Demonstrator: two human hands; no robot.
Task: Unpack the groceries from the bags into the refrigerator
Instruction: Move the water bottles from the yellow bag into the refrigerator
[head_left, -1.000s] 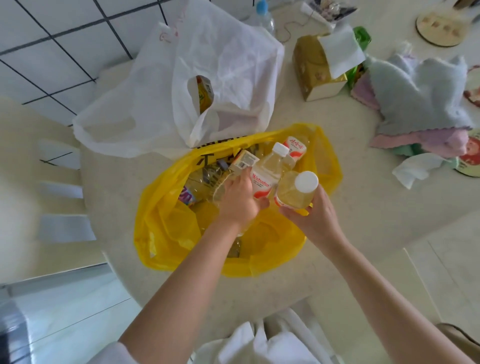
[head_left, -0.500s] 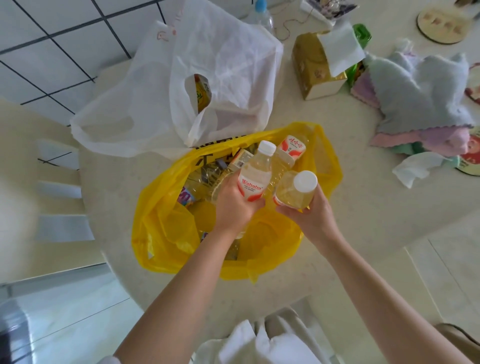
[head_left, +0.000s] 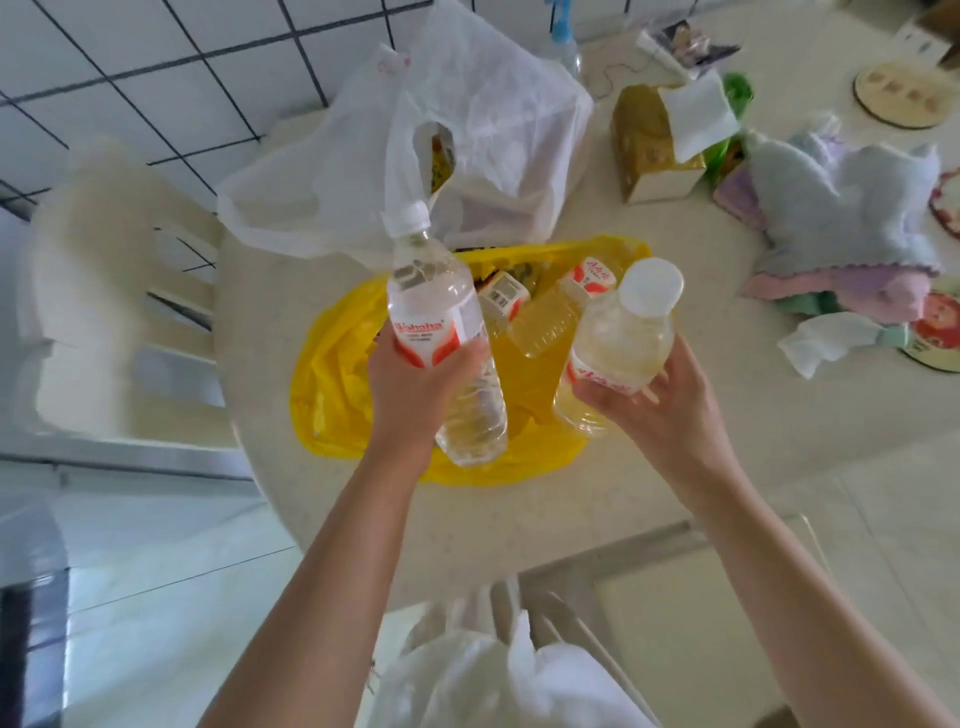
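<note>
A yellow plastic bag (head_left: 332, 395) lies open on the table, with more water bottles (head_left: 550, 317) lying inside it. My left hand (head_left: 415, 384) grips a clear water bottle (head_left: 431, 291) with a red and white label, lifted above the bag. A second water bottle (head_left: 623, 332) with a white cap is held in my right hand (head_left: 670, 400), above the bag's right edge. Behind the yellow bag lies a white plastic bag (head_left: 483, 130) with something yellow showing through its handle hole.
The pale round table (head_left: 571, 499) carries a gold tissue box (head_left: 649, 140), a pile of pastel cloths (head_left: 841, 218), a crumpled tissue (head_left: 826, 343) and a round wooden disc (head_left: 904, 93). A white chair (head_left: 119, 291) stands at the left. Another chair with white cloth (head_left: 493, 670) is below.
My left hand has pulled its bottle up and out of the yellow bag. Both bottles have risen toward the camera.
</note>
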